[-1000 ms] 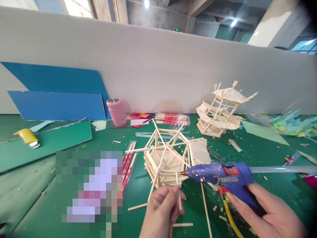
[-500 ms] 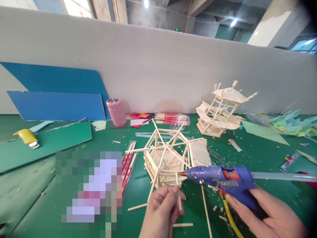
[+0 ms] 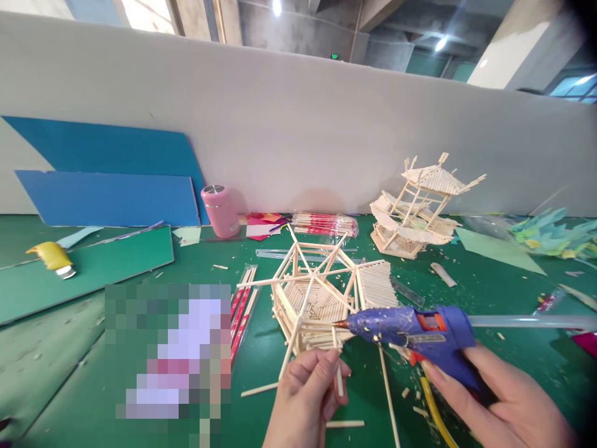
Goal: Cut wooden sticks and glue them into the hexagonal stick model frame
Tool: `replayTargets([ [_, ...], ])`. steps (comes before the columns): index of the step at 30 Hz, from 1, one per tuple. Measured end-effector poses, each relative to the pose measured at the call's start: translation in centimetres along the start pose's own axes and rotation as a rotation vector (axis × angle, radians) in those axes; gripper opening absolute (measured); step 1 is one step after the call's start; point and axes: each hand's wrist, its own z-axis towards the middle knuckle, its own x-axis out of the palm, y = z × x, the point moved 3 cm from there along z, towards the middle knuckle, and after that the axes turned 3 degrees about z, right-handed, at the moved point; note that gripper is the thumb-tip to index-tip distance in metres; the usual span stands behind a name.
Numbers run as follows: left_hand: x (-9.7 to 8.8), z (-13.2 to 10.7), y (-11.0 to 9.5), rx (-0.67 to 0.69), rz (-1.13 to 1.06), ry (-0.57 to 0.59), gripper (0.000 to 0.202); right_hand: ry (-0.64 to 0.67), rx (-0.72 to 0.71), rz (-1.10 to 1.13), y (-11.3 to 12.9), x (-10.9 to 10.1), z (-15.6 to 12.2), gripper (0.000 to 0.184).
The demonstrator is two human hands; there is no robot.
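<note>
Between the thumb and fingers of my left hand (image 3: 310, 386) is a short wooden stick (image 3: 339, 376), its upper end raised. My right hand (image 3: 504, 398) grips a blue hot glue gun (image 3: 410, 326); the nozzle meets or nearly meets the stick's upper end, and a clear glue stick (image 3: 527, 322) juts from the gun's back. Just behind both hands stands a hexagonal frame of wooden sticks (image 3: 311, 274), with spokes crossing on top and a slatted panel (image 3: 377, 283) on its right side.
A finished-looking stick pavilion (image 3: 422, 205) stands at the back right. Farther left are a pink flask (image 3: 221, 211), packs of sticks (image 3: 324, 224), blue boards (image 3: 112, 199) and a yellow cutter (image 3: 50, 258). A yellow-handled tool (image 3: 436, 410) lies below the glue gun. Scraps litter the green table (image 3: 261, 423).
The glue gun and my right hand have shifted slightly left, moving the nozzle across the stick's tip. My left hand and the wooden frame have stayed almost still.
</note>
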Motion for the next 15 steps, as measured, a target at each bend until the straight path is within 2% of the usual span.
replayTargets([
  [4, 0.1, -0.1, -0.1, -0.001, 0.003, -0.008, 0.026, 0.05, -0.188, -0.037, 0.1, -0.2, 0.7, 0.014],
  [7, 0.2, -0.2, -0.2, -0.001, -0.014, -0.014, 0.027, 0.069, -0.26, -0.049, 0.3, -0.3, 1.1, 0.014],
  [12, 0.2, -0.1, -0.2, 0.019, 0.017, -0.007, 0.027, 0.119, -0.2, -0.032, -0.1, -0.2, 1.0, 0.016],
  [15, 0.2, 0.0, -0.2, 0.028, 0.02, -0.005, 0.027, 0.103, -0.147, -0.038, -0.3, -0.2, 0.8, 0.018],
])
